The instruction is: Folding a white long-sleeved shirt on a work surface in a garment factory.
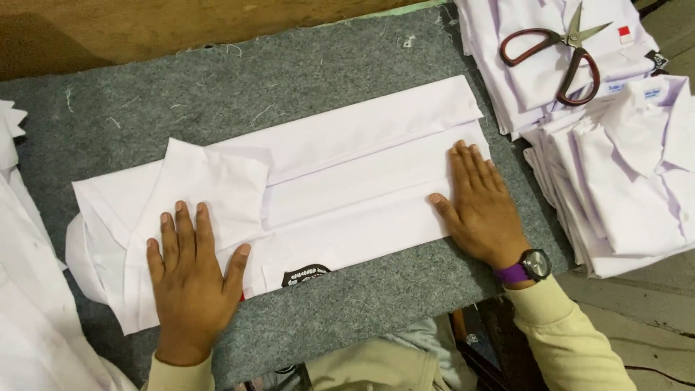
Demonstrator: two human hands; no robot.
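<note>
A white shirt (340,181) lies folded into a long strip across a grey felt pad (239,87). A dark round badge (304,275) shows on its near edge. My left hand (190,279) presses flat on the folded sleeve and collar end at the left, fingers spread. My right hand (478,206) lies flat on the right end of the strip, fingers together and pointing away from me. Neither hand grips anything. A watch with a purple strap (527,268) sits on my right wrist.
Two stacks of folded white shirts (630,174) stand at the right, with red-handled scissors (557,47) on the far stack. More white cloth (29,304) lies at the left edge. A wooden surface (145,25) runs beyond the pad.
</note>
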